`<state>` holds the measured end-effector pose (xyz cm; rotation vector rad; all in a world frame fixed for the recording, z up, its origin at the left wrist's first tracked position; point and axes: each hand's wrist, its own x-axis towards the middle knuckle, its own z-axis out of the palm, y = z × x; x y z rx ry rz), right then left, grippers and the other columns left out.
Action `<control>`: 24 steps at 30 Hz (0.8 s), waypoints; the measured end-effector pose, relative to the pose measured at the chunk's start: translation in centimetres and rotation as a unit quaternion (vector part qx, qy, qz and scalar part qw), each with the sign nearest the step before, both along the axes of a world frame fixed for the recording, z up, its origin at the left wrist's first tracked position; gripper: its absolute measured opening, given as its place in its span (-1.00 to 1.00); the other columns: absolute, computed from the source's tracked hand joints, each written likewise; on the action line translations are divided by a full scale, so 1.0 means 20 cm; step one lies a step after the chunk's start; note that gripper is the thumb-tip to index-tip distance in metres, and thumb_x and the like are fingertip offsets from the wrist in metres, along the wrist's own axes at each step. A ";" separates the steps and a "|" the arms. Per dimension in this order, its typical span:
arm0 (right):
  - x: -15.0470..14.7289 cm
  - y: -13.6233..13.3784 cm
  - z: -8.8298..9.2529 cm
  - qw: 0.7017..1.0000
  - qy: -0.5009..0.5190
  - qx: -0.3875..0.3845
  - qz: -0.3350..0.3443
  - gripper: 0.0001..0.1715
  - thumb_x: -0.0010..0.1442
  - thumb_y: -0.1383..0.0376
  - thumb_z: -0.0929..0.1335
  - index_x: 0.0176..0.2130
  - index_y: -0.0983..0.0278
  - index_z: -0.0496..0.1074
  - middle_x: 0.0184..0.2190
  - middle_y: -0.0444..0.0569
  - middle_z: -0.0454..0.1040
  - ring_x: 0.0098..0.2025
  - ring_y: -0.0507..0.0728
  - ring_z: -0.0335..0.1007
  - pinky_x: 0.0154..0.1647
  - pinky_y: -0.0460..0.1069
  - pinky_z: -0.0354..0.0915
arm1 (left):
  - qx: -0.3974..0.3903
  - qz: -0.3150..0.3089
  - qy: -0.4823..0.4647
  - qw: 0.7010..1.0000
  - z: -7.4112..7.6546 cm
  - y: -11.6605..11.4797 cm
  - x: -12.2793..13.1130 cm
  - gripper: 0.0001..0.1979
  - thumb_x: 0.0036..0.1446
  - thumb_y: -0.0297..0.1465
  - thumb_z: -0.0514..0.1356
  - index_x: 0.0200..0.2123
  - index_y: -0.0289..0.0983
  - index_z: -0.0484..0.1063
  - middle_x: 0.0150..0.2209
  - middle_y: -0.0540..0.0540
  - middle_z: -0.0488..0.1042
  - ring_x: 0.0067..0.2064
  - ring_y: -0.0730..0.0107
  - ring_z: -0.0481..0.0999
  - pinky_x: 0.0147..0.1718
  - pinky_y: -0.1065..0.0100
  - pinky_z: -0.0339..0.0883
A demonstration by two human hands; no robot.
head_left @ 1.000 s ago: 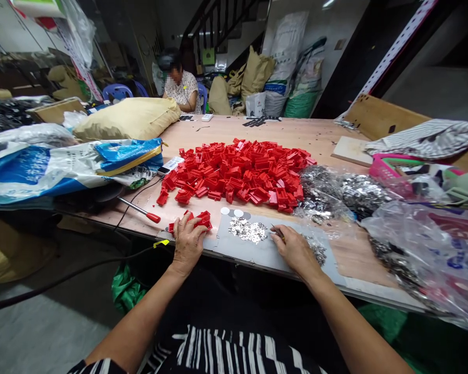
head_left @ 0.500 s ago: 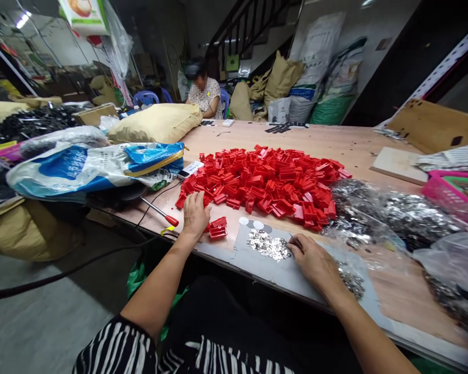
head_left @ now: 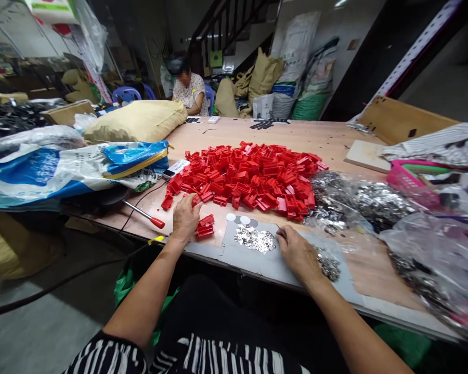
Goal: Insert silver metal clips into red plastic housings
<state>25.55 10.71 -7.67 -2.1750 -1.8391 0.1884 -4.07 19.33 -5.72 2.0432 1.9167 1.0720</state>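
My left hand (head_left: 184,219) is at the near left edge of a heap of red plastic parts (head_left: 245,174). Its fingers are curled, with a bit of red plastic (head_left: 196,200) showing between thumb and forefinger. Just right of that hand lie a few loose red parts (head_left: 206,227), hollow and box-like. My right hand (head_left: 299,253) pinches a thin dark sliver (head_left: 278,226), whose kind is too small to make out. Beside those fingertips, small shiny metal pieces (head_left: 254,239) are spread on a grey sheet (head_left: 234,259). More small metal pieces (head_left: 327,265) lie partly behind my right wrist.
Clear bags of metal pieces (head_left: 374,200) and a pink basket (head_left: 407,179) stand to the right. A red-handled metal lever (head_left: 142,212), a blue-white sack (head_left: 74,166) and a stuffed tan sack (head_left: 136,120) are at left. Another person (head_left: 191,93) sits across the table.
The view has turned a little to the right, so the whole scene sits further left. Both hands stay near the same spots, the right fingertips slightly higher beside the metal pieces.
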 end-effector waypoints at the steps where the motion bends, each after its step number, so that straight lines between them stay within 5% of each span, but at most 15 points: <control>1: -0.01 -0.01 0.00 1.000 -0.003 0.008 0.005 -0.82 0.27 0.25 0.22 -0.17 0.26 0.33 -0.18 -0.08 0.47 -0.22 0.07 0.39 -0.34 -0.09 0.09 | 0.014 -0.025 -0.082 0.996 0.01 -0.03 0.02 -0.71 0.18 -0.35 0.14 -0.03 -0.30 0.37 -0.02 -0.22 0.43 0.05 0.17 0.38 0.05 0.22 0.19; 3: -0.02 -0.02 0.00 1.000 -0.009 0.016 0.006 -0.81 0.28 0.25 0.21 -0.16 0.25 0.35 -0.17 -0.08 0.47 -0.20 0.07 0.40 -0.32 -0.08 0.12 | -0.016 -0.081 -0.274 0.958 0.04 -0.10 0.08 -0.70 0.15 -0.30 0.17 -0.06 -0.27 0.37 -0.12 -0.16 0.46 -0.08 0.25 0.45 -0.07 0.25 0.30; 6: -0.03 -0.05 0.00 1.000 -0.017 0.018 0.001 -0.77 0.29 0.25 0.20 -0.14 0.25 0.38 -0.17 -0.05 0.47 -0.20 0.06 0.40 -0.30 -0.09 0.16 | -0.155 -0.172 -0.543 0.807 0.08 -0.22 0.16 -0.63 0.11 -0.24 0.22 -0.02 -0.21 0.32 -0.19 -0.09 0.46 -0.21 0.35 0.50 -0.25 0.32 0.38; 9: -0.03 -0.08 0.01 1.000 -0.022 0.014 0.004 -0.75 0.28 0.26 0.21 -0.13 0.24 0.41 -0.17 -0.04 0.47 -0.21 0.05 0.40 -0.28 -0.09 0.20 | -0.257 -0.213 -0.650 0.683 0.09 -0.35 0.22 -0.56 0.10 -0.29 0.25 0.05 -0.16 0.27 -0.16 -0.10 0.47 -0.16 0.30 0.53 -0.27 0.35 0.40; 14: 0.10 -0.13 0.07 1.000 -0.025 0.008 -0.011 -0.69 0.31 0.22 0.19 -0.09 0.21 0.44 -0.08 -0.05 0.45 -0.10 0.06 0.39 -0.16 -0.08 0.23 | -0.360 -0.198 -0.727 0.550 0.07 -0.49 0.26 -0.62 0.16 -0.30 0.20 0.04 -0.16 0.28 -0.07 -0.15 0.44 -0.14 0.24 0.55 -0.30 0.40 0.42; 17: 0.24 -0.16 0.11 0.998 -0.038 -0.009 -0.049 -0.71 0.29 0.25 0.21 -0.11 0.24 0.45 -0.09 -0.04 0.46 -0.09 0.10 0.38 -0.15 -0.07 0.22 | -0.393 -0.187 -0.740 0.513 0.05 -0.54 0.28 -0.66 0.17 -0.28 0.20 0.00 -0.20 0.30 -0.11 -0.16 0.44 -0.19 0.26 0.55 -0.38 0.44 0.40; 24: 0.34 -0.22 0.13 0.996 -0.053 -0.059 -0.051 -0.76 0.24 0.25 0.24 -0.21 0.24 0.46 -0.21 -0.02 0.47 -0.20 0.10 0.38 -0.29 -0.08 0.12 | -0.406 -0.202 -0.717 0.530 0.03 -0.60 0.34 -0.64 0.11 -0.47 0.24 -0.01 -0.19 0.30 -0.28 -0.02 0.40 -0.23 0.30 0.56 -0.35 0.42 0.45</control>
